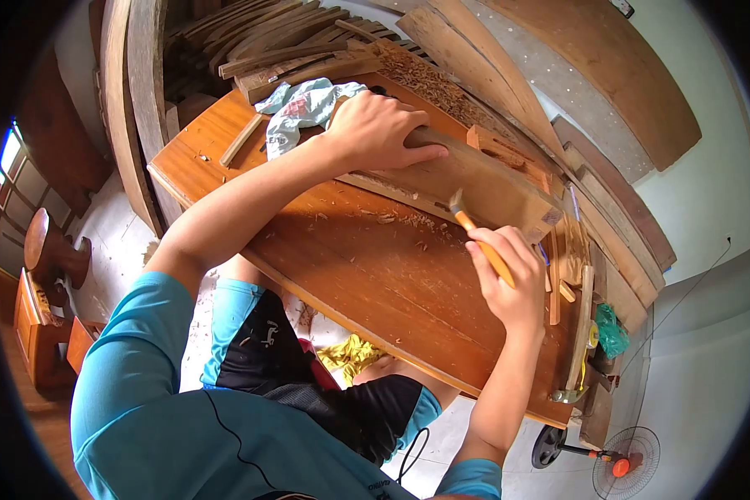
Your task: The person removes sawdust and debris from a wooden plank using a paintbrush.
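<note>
"How does the wooden beam point(483, 179) look?"

"Thick and pale brown, lying slantwise across the upper middle of the frame, on the table. There's a dark slot low on its near face, and darker patches mark the end at right."

"And the hands?"

"The left hand point(381, 129) lies over the beam's upper edge, thumb along the wood; its fingertips are hidden, so I can't tell how firmly it grips. The right hand point(508, 275) is closed around an orange-handled tool point(495, 258), its tip near the slot (too small to tell blade from bristles)."

"Any containers?"

"A crumpled green plastic bag point(611, 331) at the right; I can't make out its contents. A yellow tape measure point(593, 336) sits just beside it."

"What about the surface?"

"The table point(350, 267) is glossy reddish-brown, with loose shavings point(387, 218) near the beam. A pale blue printed cloth point(304, 112) and a short wooden stick point(242, 140) lie towards its upper left end."

"And the room?"

"Stacked wood strips point(283, 33) fill the top left, a big curved board point(608, 75) leans at the upper right, and a round fan point(627, 462) stands at the lower right, above a pale floor."
</note>
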Action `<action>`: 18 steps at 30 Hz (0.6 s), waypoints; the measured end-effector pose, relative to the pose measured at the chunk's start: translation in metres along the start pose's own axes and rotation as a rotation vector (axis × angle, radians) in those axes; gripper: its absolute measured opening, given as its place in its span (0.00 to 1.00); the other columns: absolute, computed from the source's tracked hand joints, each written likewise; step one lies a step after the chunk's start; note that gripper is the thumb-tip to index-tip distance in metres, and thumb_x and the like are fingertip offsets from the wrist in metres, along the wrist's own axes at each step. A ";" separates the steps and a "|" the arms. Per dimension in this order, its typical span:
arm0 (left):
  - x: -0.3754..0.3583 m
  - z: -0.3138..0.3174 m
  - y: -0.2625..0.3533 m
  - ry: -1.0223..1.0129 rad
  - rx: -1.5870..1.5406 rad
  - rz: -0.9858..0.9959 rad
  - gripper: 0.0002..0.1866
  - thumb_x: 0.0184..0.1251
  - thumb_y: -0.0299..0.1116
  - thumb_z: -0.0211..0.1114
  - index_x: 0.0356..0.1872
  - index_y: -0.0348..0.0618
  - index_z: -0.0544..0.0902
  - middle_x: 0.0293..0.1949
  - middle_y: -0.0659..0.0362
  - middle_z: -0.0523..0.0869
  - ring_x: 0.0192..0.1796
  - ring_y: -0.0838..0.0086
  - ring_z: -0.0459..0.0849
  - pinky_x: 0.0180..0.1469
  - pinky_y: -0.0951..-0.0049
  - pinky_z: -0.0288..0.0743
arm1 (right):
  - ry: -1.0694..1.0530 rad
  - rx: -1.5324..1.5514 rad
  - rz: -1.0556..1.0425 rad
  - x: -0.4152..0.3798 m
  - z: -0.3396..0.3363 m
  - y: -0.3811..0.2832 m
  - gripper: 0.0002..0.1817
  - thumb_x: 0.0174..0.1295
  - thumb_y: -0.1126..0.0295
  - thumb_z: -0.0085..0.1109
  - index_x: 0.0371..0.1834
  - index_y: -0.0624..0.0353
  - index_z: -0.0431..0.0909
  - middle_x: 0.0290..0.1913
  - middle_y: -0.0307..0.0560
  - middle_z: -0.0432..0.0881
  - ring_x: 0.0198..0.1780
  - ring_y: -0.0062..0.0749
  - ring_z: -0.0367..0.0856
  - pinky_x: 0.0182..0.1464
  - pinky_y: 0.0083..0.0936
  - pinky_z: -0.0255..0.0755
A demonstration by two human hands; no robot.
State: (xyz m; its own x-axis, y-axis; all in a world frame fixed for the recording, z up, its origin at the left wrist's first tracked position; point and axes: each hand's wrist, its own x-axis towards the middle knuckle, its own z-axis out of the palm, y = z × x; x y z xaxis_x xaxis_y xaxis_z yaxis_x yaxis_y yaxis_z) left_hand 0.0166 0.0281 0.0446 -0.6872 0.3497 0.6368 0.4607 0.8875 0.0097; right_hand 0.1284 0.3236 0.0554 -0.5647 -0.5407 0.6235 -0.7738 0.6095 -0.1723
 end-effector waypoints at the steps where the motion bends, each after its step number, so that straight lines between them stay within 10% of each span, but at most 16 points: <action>1: -0.001 0.000 0.000 -0.003 -0.009 -0.003 0.41 0.75 0.78 0.58 0.43 0.45 0.94 0.22 0.50 0.90 0.27 0.55 0.92 0.31 0.56 0.85 | -0.028 -0.018 -0.014 0.002 0.002 -0.002 0.09 0.69 0.72 0.77 0.48 0.55 0.88 0.37 0.44 0.86 0.37 0.43 0.86 0.38 0.40 0.80; 8: 0.000 -0.008 0.005 -0.099 0.033 -0.046 0.40 0.74 0.78 0.62 0.50 0.47 0.96 0.29 0.52 0.94 0.30 0.57 0.94 0.35 0.58 0.85 | -0.003 0.116 0.157 -0.002 0.005 0.001 0.09 0.70 0.72 0.77 0.51 0.56 0.90 0.41 0.45 0.89 0.34 0.45 0.87 0.36 0.38 0.80; 13: -0.001 -0.001 0.002 0.013 0.022 0.018 0.43 0.76 0.80 0.56 0.42 0.43 0.94 0.21 0.52 0.90 0.26 0.58 0.92 0.30 0.58 0.83 | 0.352 0.037 0.075 -0.006 0.000 0.022 0.10 0.74 0.76 0.75 0.55 0.57 0.91 0.42 0.43 0.90 0.30 0.21 0.77 0.28 0.22 0.67; 18: -0.001 -0.001 0.001 -0.022 0.030 0.006 0.43 0.76 0.80 0.56 0.43 0.44 0.94 0.21 0.52 0.90 0.26 0.58 0.92 0.30 0.58 0.83 | 0.439 -0.125 -0.053 -0.004 -0.006 0.030 0.14 0.70 0.79 0.77 0.58 0.58 0.91 0.46 0.47 0.89 0.37 0.34 0.83 0.36 0.31 0.78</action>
State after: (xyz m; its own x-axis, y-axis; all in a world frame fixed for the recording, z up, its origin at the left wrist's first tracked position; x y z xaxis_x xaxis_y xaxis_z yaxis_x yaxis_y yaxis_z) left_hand 0.0187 0.0278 0.0449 -0.6967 0.3610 0.6199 0.4479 0.8939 -0.0173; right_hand 0.1092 0.3476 0.0525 -0.3292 -0.2930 0.8976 -0.7427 0.6675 -0.0545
